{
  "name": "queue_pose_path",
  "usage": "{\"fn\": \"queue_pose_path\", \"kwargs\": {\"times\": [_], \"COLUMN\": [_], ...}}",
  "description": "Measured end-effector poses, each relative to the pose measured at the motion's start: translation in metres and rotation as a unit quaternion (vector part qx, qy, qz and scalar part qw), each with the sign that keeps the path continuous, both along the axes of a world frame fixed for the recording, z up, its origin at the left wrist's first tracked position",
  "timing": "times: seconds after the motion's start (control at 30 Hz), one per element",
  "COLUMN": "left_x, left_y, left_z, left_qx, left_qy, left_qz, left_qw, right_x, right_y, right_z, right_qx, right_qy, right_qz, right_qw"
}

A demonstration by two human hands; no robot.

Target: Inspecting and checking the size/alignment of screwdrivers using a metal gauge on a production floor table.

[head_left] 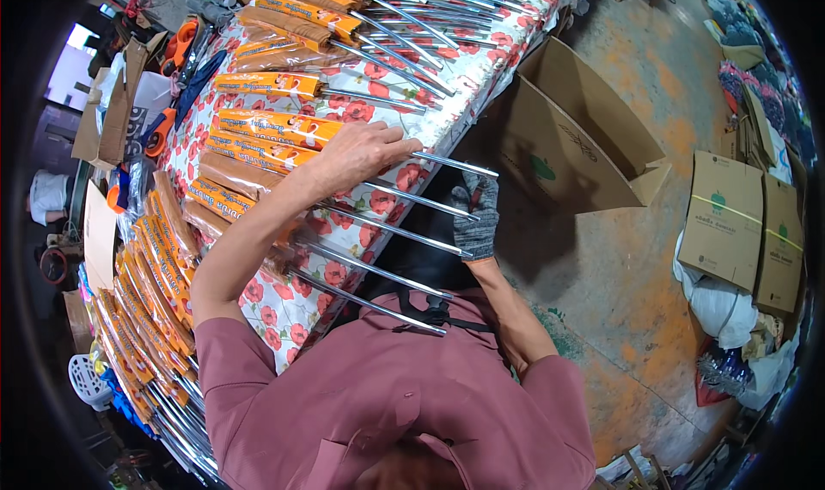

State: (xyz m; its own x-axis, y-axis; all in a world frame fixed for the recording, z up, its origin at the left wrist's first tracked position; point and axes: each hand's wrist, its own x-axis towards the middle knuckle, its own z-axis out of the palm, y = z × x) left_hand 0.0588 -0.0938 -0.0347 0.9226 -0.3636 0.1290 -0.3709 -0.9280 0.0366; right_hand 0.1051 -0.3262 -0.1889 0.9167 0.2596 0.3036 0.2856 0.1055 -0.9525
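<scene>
Several shiny metal rods, each with an orange printed sleeve at one end, lie side by side across the table edge. My bare left hand (pixel 365 153) reaches over the sleeves and is closed around the farthest rod (pixel 460 164) of the near group; its thumb is hidden. Beside the overhanging ends is my right hand (pixel 478 211) in a dark grey knit glove. Its fingers point away from me, apart, against the rod ends, among them a second rod (pixel 430 201). Nearer my body, another rod (pixel 369 267) sticks out over my lap.
A flowered tablecloth (pixel 271 322) covers the table. More sleeved rods (pixel 288 26) lie at the far end, and a stack (pixel 142 292) stands at left. An open cardboard box (pixel 559 138) sits on the floor at right. Flattened cartons (pixel 720 219) and bags lie farther right.
</scene>
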Motion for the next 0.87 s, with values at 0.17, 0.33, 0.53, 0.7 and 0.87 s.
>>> {"fn": "queue_pose_path", "kwargs": {"times": [0.17, 0.33, 0.53, 0.7, 0.87], "left_x": [-0.002, -0.004, -0.006, -0.009, -0.023], "left_y": [-0.001, -0.003, -0.005, -0.007, -0.007], "left_z": [0.0, 0.001, 0.001, 0.002, 0.011], "left_qx": [0.0, -0.006, -0.002, 0.013, -0.013], "left_qy": [0.001, -0.011, -0.008, 0.0, 0.055], "left_qz": [-0.001, -0.008, -0.008, -0.002, 0.006], "left_qw": [1.0, 1.0, 1.0, 1.0, 0.998], "right_x": [0.001, 0.0, 0.003, 0.001, -0.009], "right_y": [0.003, 0.001, -0.011, -0.012, -0.003], "right_z": [-0.001, -0.002, -0.008, -0.018, -0.034], "right_qx": [0.05, 0.012, -0.091, -0.107, 0.007], "right_qy": [0.026, -0.008, 0.005, -0.027, 0.043], "right_qz": [0.006, -0.005, 0.036, 0.024, 0.079], "right_qw": [0.998, 1.0, 0.995, 0.994, 0.996]}}
